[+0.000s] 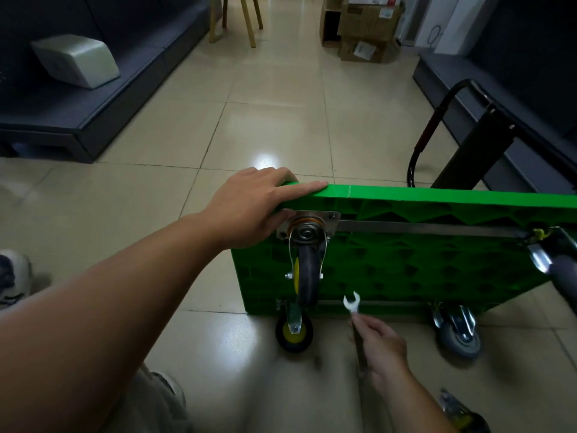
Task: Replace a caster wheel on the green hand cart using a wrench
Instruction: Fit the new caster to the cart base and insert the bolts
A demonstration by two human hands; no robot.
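On the tile floor (pixel 265 120): the green hand cart (pixel 406 264) stands on its long edge, its ribbed underside toward us and its black handle (pixel 427 135) behind it.
Left hand (pixel 249 207): we grip the cart's top edge, fingers hooked over it, thumb on the near face just beside the mounting plate (pixel 332 218).
Right hand (pixel 382 348): our fingers curl round the shank of the wrench (pixel 352 303), open end up, below and to the right of the plate, on no fastener yet.
Caster wheel (pixel 307 270): at the cart's upper left corner, a dark tyre on a yellow hub hangs in a steel fork under the plate.
Step in hand: we judge it to be bringing the wrench up to the plate's corner bolts.
Doing it well: we seat the wrench fully on the flats before pulling, hold the shank square to the bolt, and brace the cart from above so it cannot tip.
Textures: glossy tiles, likely slick under the cart's edge; honeycomb-moulded plastic; bright plated steel on plate, fork and wrench.
Bottom edge: a yellow-hubbed caster (pixel 293 331) and a grey caster (pixel 459 337) are at floor level.
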